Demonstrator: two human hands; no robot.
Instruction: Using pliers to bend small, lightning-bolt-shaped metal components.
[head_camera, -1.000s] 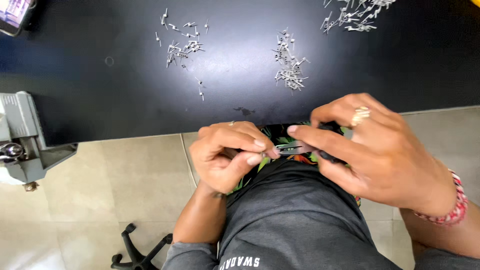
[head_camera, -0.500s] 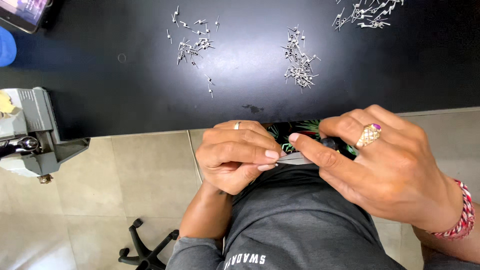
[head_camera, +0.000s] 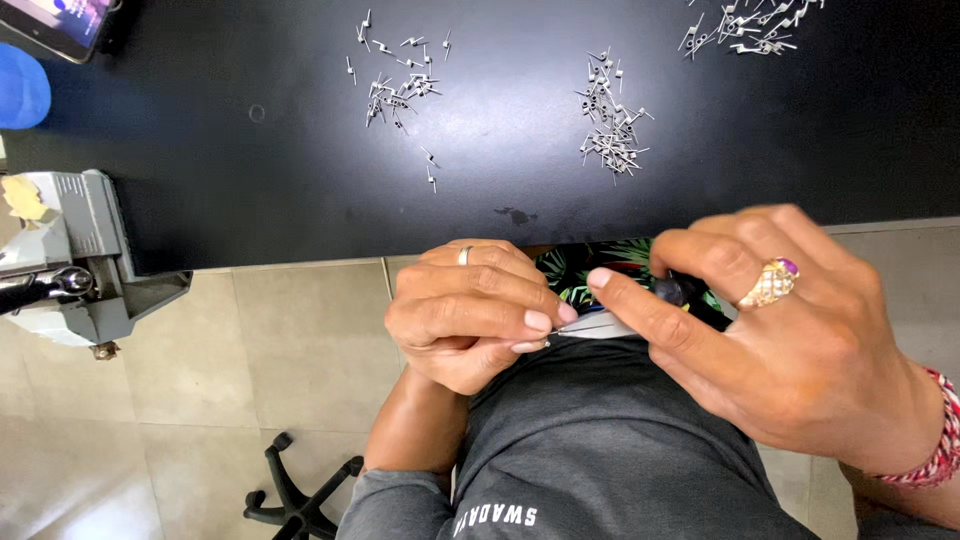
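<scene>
Part: tiny metal piece (head_camera: 549, 343), pinched in left hand (head_camera: 465, 315) fingertips, below table edge.
Tool: slim pliers (head_camera: 600, 325), at 3 o'clock, right hand (head_camera: 790, 335) fingers wrapped round the handle.
Advice: keep both hands steady, probably.
Beyond: metal pieces (head_camera: 610, 125), 12 o'clock, on black table (head_camera: 250, 170).

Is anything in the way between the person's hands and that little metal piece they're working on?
No. The left hand pinches the small metal piece at its fingertips, and the right hand brings a slim tool right up to it. Nothing sits between.
</scene>
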